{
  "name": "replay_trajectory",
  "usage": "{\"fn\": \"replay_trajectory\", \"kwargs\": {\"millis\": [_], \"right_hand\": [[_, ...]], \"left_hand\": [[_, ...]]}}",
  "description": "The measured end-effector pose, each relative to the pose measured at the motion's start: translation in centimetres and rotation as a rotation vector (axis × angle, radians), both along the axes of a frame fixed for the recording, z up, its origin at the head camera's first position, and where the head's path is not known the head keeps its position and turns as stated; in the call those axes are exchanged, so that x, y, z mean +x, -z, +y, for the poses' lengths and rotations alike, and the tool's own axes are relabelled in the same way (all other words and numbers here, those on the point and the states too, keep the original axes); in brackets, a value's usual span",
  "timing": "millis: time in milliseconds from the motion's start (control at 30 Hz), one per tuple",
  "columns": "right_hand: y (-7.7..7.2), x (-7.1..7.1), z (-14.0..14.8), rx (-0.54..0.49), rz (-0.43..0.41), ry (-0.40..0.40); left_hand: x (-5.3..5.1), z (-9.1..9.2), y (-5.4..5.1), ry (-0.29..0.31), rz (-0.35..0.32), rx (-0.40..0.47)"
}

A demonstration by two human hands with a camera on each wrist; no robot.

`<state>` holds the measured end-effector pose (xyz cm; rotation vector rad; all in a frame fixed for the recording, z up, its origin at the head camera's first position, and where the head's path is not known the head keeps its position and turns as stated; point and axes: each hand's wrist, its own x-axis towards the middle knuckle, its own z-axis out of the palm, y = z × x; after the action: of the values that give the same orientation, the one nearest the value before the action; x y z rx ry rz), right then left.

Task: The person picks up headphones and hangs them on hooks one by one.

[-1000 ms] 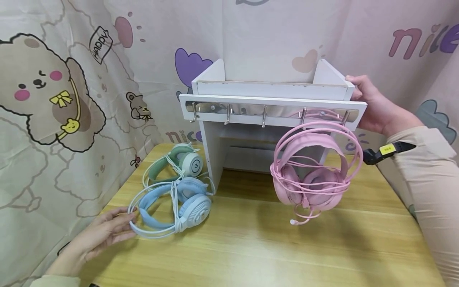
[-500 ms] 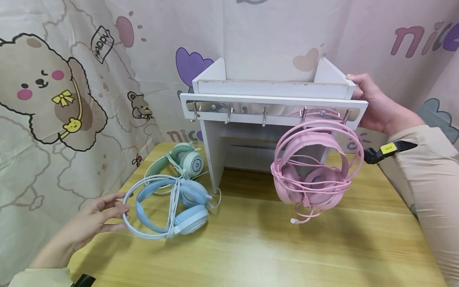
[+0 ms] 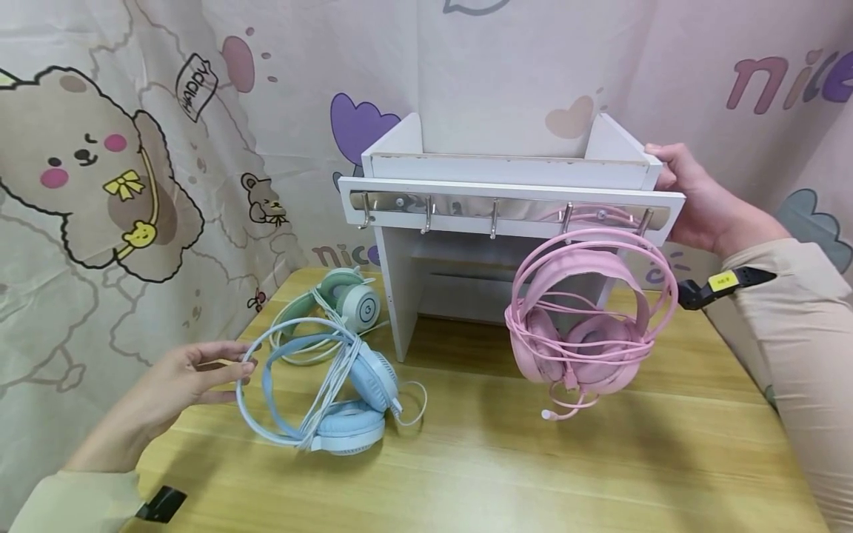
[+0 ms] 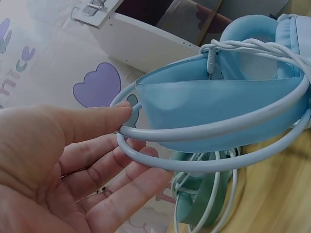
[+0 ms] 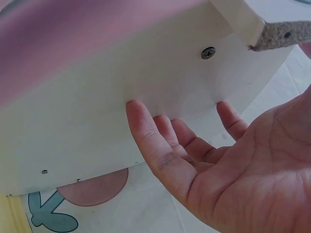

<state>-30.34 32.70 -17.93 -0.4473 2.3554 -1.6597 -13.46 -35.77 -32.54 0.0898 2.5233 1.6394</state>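
Note:
My left hand [image 3: 180,385] pinches the outer headband of the light blue headphones [image 3: 349,428] between thumb and fingers. A white cord is bundled round them. They are tilted, and I cannot tell whether the ear cups touch the table. In the left wrist view, the hand [image 4: 82,165] has its thumb over the headband hoop [image 4: 214,127]. My right hand [image 3: 709,203] rests against the right side of a white shelf [image 3: 506,170]. The right wrist view has its fingertips pressing on the side panel [image 5: 82,126]. Pink headphones [image 3: 576,268] hang from the hook rail [image 3: 460,206] at right.
Green headphones [image 3: 360,307] lie on the wooden table [image 3: 480,459] behind the blue pair, by the shelf's left side. Several metal hooks [image 3: 494,220] stick out from the rail. A printed cloth [image 3: 220,192] hangs behind and at the left.
My left hand has raised the blue headphones off their earlier spot and turned them, bringing the ear cups lower and forward. The right hand and pink headphones stay put.

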Motion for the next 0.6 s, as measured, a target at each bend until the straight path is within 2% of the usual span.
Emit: {"fn": "replay_trajectory", "kwargs": {"millis": [200, 600], "right_hand": [[0.0, 0.0, 0.1, 0.028, -0.005, -0.017], [0.0, -0.4, -0.1, -0.012, -0.007, -0.013]], "left_hand": [[-0.2, 1.0, -1.2, -0.006, 0.034, -0.049], [-0.5, 3.4, -3.5, -0.005, 0.195, -0.313]]}}
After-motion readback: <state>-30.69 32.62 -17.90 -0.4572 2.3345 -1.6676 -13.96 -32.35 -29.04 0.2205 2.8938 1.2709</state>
